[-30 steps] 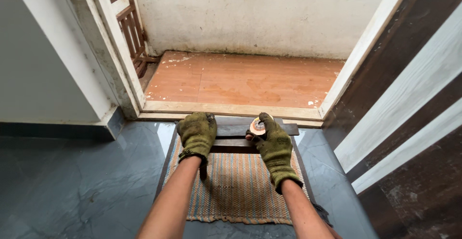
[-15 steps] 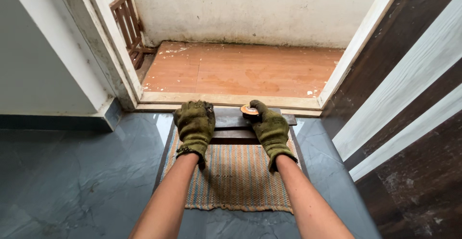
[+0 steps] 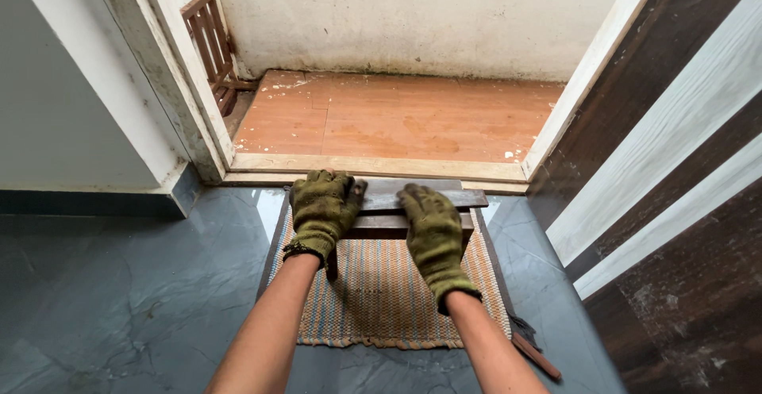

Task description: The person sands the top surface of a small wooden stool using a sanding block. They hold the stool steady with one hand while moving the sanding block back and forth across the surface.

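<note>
Dark grey polished floor (image 3: pixel 119 299) fills the lower left of the frame and runs up to a pale wooden threshold (image 3: pixel 373 165) across the middle. Beyond it, in the upper centre, lies an orange tiled floor (image 3: pixel 397 116) ending at a stained white wall (image 3: pixel 413 13). A white door frame (image 3: pixel 171 61) slants down the upper left, with brown wooden railing (image 3: pixel 208 33) behind it. At the right edge stands a dark brown door (image 3: pixel 683 203) with pale bands.

On the grey floor just below the threshold lies a striped woven mat (image 3: pixel 381 299). A low dark wooden stool (image 3: pixel 397 211) stands on its upper end, the top plank nearly touching the threshold.

Both hands wear olive-green work gloves. The left hand (image 3: pixel 321 211) lies on the stool's left end, its grip curled over the far edge of the plank and closed on it. The right hand (image 3: pixel 432 231) rests flat on the right part of the stool, fingers (image 3: pixel 417 199) stretched forward and together, its grip apart, clamping nothing.

At the lower right of the mat a dark tool with a reddish handle (image 3: pixel 536 350) lies on the floor, well apart from the hands.
</note>
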